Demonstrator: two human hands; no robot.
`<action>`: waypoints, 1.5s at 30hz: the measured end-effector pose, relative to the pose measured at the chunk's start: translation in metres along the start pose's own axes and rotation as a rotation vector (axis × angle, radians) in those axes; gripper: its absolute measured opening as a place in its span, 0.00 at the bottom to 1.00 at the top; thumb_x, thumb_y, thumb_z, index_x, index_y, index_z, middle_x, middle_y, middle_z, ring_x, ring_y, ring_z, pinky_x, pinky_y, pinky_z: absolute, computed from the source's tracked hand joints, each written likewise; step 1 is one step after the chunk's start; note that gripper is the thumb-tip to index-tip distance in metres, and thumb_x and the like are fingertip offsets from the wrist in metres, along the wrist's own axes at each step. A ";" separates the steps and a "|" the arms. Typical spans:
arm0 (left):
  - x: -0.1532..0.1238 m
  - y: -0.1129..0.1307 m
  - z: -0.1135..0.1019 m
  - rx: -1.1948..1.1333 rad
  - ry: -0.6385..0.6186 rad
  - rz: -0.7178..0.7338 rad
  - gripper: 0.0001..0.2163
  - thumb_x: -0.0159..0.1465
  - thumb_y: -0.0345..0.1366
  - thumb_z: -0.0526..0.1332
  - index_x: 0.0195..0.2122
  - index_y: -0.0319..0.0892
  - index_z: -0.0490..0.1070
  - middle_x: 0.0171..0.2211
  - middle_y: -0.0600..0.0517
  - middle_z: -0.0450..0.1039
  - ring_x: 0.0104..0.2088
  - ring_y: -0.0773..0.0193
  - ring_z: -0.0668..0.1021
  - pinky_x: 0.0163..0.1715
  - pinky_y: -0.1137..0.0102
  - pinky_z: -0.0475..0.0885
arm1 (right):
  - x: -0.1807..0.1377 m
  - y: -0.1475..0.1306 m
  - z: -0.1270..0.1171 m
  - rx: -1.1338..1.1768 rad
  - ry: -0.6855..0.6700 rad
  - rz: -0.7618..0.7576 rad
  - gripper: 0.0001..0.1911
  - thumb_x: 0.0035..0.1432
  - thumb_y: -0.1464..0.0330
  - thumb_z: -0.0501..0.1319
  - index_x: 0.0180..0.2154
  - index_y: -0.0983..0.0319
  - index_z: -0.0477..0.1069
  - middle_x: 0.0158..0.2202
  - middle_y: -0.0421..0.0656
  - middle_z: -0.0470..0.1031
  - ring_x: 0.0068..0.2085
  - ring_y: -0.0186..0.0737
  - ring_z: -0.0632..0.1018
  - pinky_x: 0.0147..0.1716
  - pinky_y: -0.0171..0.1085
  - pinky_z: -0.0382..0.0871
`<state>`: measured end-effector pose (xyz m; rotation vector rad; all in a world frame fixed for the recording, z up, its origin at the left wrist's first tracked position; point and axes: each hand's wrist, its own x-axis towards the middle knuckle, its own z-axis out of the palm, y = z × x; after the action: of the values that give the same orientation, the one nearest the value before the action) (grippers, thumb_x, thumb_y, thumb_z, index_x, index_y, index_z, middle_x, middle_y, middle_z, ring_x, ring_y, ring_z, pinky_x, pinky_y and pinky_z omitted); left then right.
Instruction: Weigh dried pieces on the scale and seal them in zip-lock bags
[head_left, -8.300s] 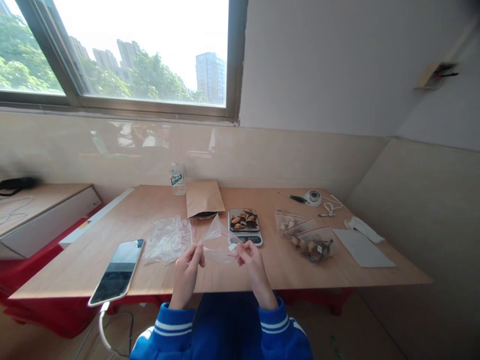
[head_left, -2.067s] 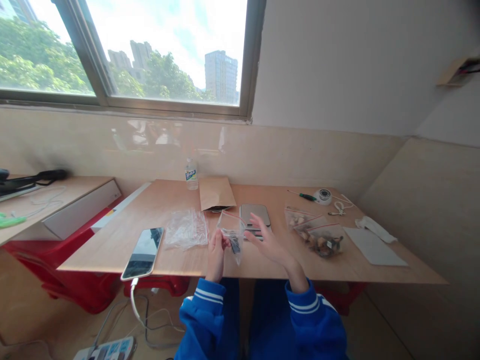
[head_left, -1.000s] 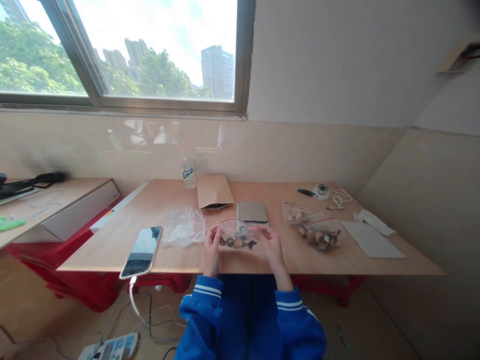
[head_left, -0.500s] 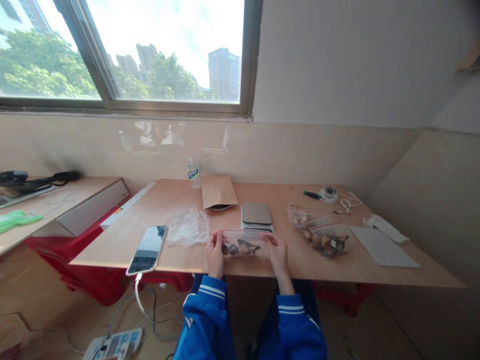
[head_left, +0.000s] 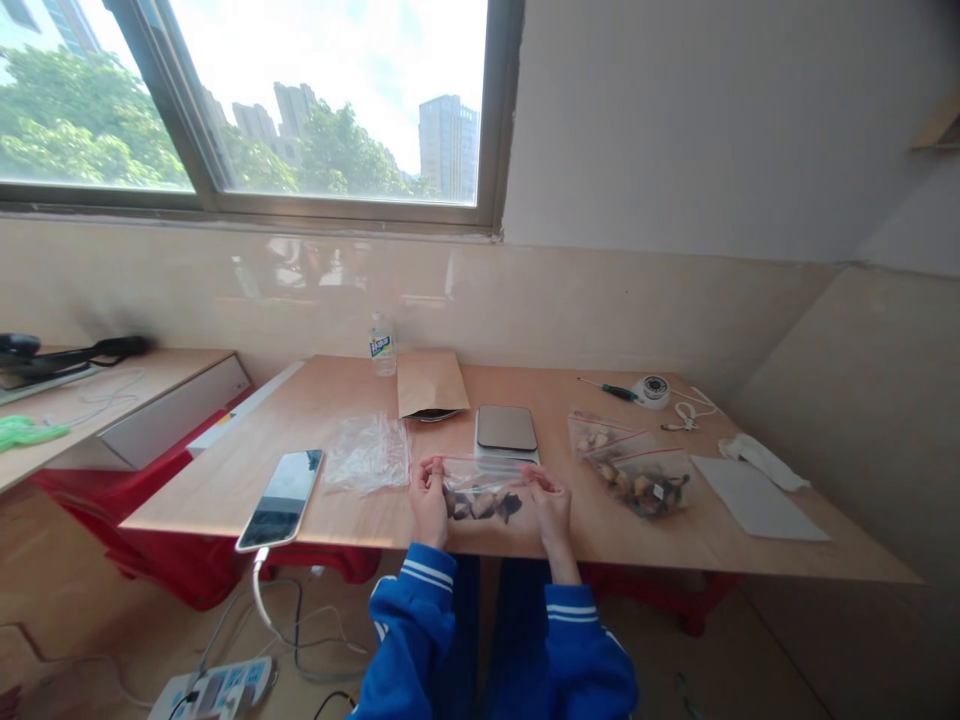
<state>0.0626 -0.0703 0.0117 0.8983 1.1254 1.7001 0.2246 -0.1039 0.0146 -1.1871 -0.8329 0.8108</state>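
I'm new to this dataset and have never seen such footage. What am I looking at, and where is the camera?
No machine here: a person in blue sleeves works with bare hands. The picture comes from a camera worn on their head, looking forward and down. The left hand and right hand each pinch one end of a clear zip bag holding dark dried pieces, at the near edge of the wooden table. Behind it sits a kitchen scale. To the left lie a heap of clear bags and a phone; to the right, two filled bags.
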 end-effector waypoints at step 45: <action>-0.001 0.022 -0.023 0.238 -0.409 -0.028 0.12 0.56 0.45 0.61 0.31 0.41 0.68 0.26 0.54 0.71 0.30 0.65 0.76 0.35 0.71 0.67 | 0.005 0.005 -0.033 -0.165 0.064 -0.043 0.20 0.47 0.54 0.64 0.33 0.64 0.75 0.30 0.46 0.78 0.33 0.43 0.76 0.37 0.40 0.67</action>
<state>0.0358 -0.0825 0.0245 1.3043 1.0624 1.2955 0.2553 -0.1134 0.0047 -1.3295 -0.8825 0.6753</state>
